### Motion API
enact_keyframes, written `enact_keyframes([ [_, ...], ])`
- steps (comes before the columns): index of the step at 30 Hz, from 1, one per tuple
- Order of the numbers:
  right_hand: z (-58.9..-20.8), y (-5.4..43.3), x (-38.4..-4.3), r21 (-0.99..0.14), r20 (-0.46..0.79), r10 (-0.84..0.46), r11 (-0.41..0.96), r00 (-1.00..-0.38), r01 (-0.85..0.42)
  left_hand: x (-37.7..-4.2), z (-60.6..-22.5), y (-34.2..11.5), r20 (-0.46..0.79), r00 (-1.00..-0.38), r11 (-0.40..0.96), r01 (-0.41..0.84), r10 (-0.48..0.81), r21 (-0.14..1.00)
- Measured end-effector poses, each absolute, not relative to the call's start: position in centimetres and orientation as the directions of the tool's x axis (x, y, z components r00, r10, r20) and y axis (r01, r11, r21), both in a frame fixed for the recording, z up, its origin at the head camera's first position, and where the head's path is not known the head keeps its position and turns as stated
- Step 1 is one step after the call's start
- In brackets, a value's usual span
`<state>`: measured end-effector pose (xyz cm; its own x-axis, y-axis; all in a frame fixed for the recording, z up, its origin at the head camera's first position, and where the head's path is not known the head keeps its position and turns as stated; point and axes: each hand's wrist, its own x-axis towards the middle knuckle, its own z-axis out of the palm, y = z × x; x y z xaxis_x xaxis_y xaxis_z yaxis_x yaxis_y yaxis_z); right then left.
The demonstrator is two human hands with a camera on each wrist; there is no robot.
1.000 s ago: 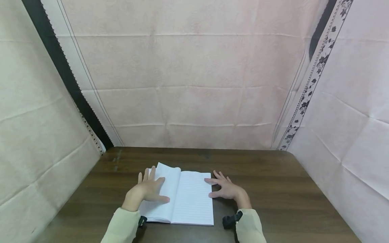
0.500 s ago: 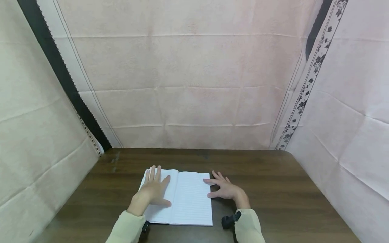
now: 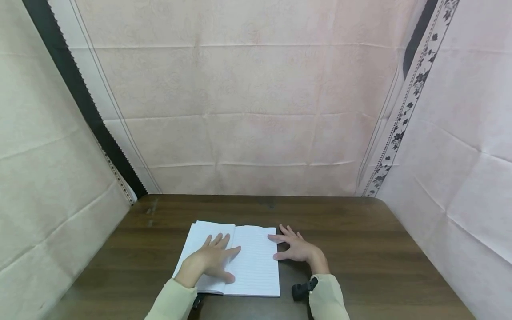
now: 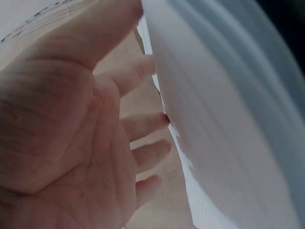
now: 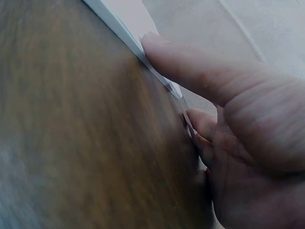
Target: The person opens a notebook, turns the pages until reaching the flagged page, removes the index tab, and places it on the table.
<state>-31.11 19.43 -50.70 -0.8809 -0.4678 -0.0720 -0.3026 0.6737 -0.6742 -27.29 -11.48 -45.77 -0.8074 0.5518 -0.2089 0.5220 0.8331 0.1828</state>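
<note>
An open notebook (image 3: 256, 266) with white ruled pages lies on the wooden table. Its left page (image 3: 202, 235) is partly covered by my left hand (image 3: 212, 260), whose fingers are spread near the middle fold. In the left wrist view the left fingertips (image 4: 162, 118) touch or nearly touch the paper (image 4: 205, 105). My right hand (image 3: 298, 249) rests at the notebook's right edge with its fingers spread. The right wrist view has that thumb (image 5: 157, 47) on the page edge (image 5: 128, 24), and the other fingers partly hidden farther along.
The brown table (image 3: 380, 266) extends on both sides of the notebook. Pale cloth (image 3: 260, 111) hangs behind it, and more cloth stands at the left and right. A black wrist camera (image 3: 302, 291) sits beside the right sleeve (image 3: 328, 293).
The left page, lifted at its corner a second ago, now lies flatter. My left hand has moved right and closer to me, from the outer part toward the fold. The right hand stays put.
</note>
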Motion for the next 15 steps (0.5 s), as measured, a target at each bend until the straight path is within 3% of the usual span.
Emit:
enact_keyframes([
  [6, -50.6, 19.5, -31.1, -0.678, -0.068, -0.471, 0.669, -0.880, -0.306, -26.9, -46.0, -10.5, -0.218, -0.781, 0.810, 0.553, 0.585, 0.193],
  [15, -50.6, 19.6, -31.0, -0.675, -0.067, -0.475, 0.669, -0.878, -0.311, -25.6, -45.9, -8.7, -0.247, -0.774, 0.810, 0.576, 0.584, 0.110],
])
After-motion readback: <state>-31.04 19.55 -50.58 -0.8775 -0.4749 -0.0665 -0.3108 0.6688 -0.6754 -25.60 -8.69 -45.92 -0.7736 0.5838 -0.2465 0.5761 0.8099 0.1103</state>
